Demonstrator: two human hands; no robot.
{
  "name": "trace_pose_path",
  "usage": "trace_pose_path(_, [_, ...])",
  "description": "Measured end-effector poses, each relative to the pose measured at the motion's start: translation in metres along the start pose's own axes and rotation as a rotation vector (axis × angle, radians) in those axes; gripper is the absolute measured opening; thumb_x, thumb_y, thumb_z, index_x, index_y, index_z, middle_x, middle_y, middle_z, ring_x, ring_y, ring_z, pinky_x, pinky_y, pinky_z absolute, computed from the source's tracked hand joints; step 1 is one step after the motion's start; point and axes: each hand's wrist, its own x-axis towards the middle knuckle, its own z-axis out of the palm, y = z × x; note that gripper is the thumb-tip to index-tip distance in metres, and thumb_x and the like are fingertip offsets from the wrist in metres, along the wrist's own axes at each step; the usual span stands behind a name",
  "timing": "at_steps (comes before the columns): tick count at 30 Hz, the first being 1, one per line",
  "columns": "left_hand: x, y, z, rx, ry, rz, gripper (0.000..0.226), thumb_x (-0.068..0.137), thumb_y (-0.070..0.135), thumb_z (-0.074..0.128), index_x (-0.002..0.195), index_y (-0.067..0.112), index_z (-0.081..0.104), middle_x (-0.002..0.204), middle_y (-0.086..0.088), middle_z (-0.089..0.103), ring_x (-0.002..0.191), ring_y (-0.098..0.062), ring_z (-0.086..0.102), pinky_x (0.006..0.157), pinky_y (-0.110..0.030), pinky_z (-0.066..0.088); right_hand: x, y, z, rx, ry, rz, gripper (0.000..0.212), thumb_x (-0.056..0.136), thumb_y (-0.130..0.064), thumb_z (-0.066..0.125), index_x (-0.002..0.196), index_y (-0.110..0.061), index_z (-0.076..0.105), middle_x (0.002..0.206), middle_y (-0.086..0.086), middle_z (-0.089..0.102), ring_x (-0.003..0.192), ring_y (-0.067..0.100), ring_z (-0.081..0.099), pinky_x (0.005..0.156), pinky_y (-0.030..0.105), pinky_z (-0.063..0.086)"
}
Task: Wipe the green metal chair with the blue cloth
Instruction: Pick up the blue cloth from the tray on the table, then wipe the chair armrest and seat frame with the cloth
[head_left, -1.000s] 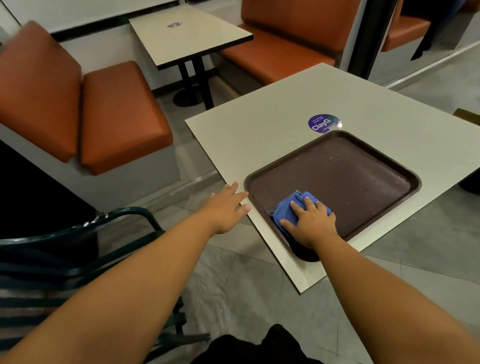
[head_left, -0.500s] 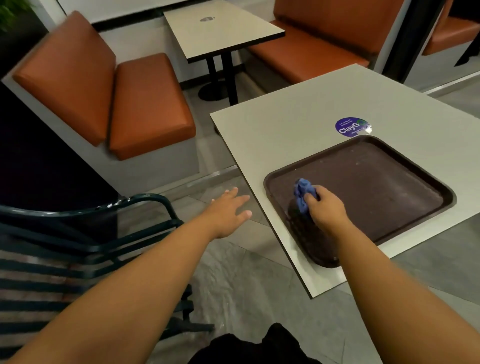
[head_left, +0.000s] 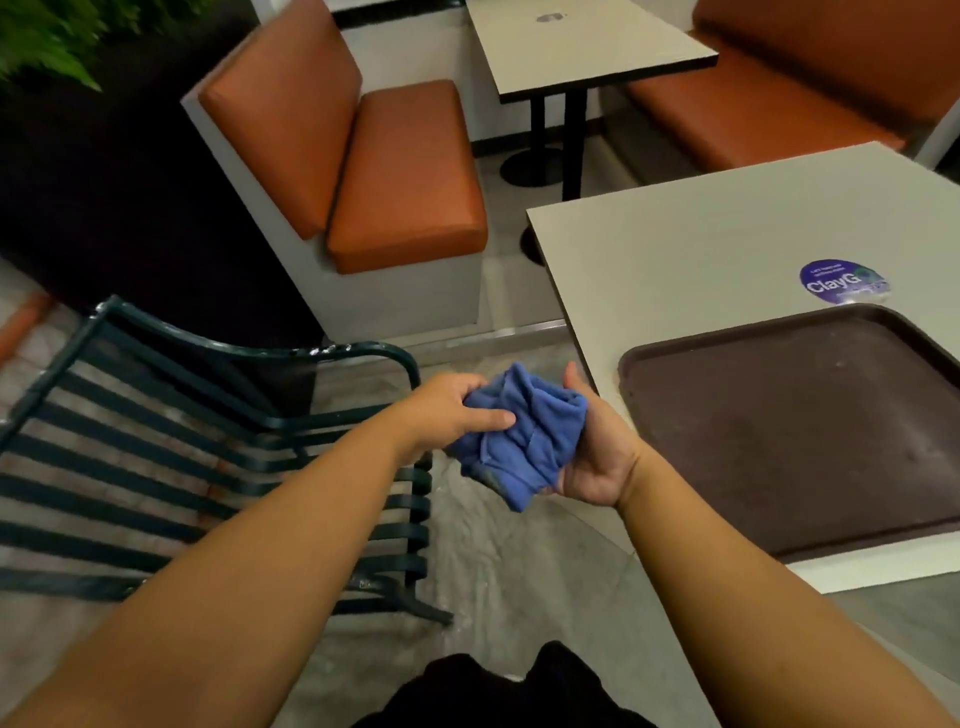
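A: Where is the blue cloth (head_left: 522, 434)?

B: Bunched up in mid-air between both hands, above the grey floor (head_left: 524, 587). The right hand (head_left: 597, 452) is turned palm up and cups the cloth from the right, fingers curled under it, thumb pointing up. The left hand (head_left: 454, 413) grips the cloth's left side, its thumb lying across the top folds.

A: And the green metal chair (head_left: 208, 457)?

B: To the left of the left hand and below that forearm. It has a curved top rail and a row of flat dark green slats. Neither hand nor the cloth touches it.

A: What is to the right of the hands?

B: A pale surface (head_left: 701, 249) just beside the right hand, carrying a dark brown tray (head_left: 805, 431) at its near edge. Beyond the tray, a round purple sticker (head_left: 841, 280) reads "ClayG"

A: Anything farther off?

B: Beyond the hands, an orange cushioned bench seat (head_left: 374, 166), a smaller table (head_left: 582, 47) on a black pedestal, and a second orange seat (head_left: 810, 88) to its right. Green fern leaves (head_left: 41, 36) show at the far left
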Motion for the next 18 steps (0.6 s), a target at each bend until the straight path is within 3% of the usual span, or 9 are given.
trace_pose_path(4, [-0.024,-0.03,-0.021,-0.267,0.15,-0.102,0.027,0.082,0.019,0.074,0.106,0.013,0.063,0.103,-0.008,0.073,0.098,-0.025,0.069,0.09,-0.044,0.053,0.022,0.02,0.01,0.111,-0.193,0.05,0.092,0.084,-0.079,0.024,0.145,-0.011,0.041,0.151,0.02,0.037,0.14,0.037,0.032,0.115,0.054,0.024])
trace_pose_path(7, [-0.046,-0.058,-0.032,-0.465,0.285,-0.178,0.023,0.085,0.016,0.069,0.106,0.012,0.06,0.107,-0.009,0.071,0.094,-0.025,0.069,0.083,-0.041,0.055,0.047,0.043,0.019,0.1,-0.2,0.084,0.074,0.092,-0.065,0.028,0.141,-0.013,0.048,0.147,0.019,0.043,0.136,0.038,0.04,0.109,0.053,0.035])
trace_pose_path(10, [-0.065,-0.084,-0.027,-0.551,0.32,-0.244,0.023,0.085,0.013,0.068,0.107,0.012,0.061,0.107,-0.009,0.071,0.092,-0.023,0.069,0.077,-0.038,0.056,0.066,0.072,0.029,0.116,-0.178,0.113,0.064,0.095,-0.054,0.035,0.134,-0.007,0.054,0.141,0.021,0.05,0.13,0.036,0.048,0.109,0.049,0.039])
trace_pose_path(14, [-0.077,-0.119,-0.025,-0.366,0.445,-0.278,0.027,0.082,0.017,0.073,0.107,0.014,0.065,0.104,-0.008,0.071,0.094,-0.023,0.068,0.086,-0.042,0.055,0.084,0.113,0.045,0.223,-0.219,0.18,0.068,0.098,-0.053,0.036,0.144,-0.002,0.039,0.149,0.024,0.037,0.138,0.036,0.037,0.115,0.051,0.028])
trace_pose_path(18, [-0.09,-0.148,-0.041,-0.077,0.541,-0.337,0.035,0.074,0.034,0.078,0.102,0.017,0.065,0.098,-0.001,0.07,0.091,-0.019,0.065,0.084,-0.041,0.054,0.1,0.141,0.051,0.235,-0.279,0.248,0.066,0.099,-0.054,0.033,0.144,-0.006,0.04,0.151,0.021,0.035,0.139,0.036,0.035,0.116,0.052,0.025])
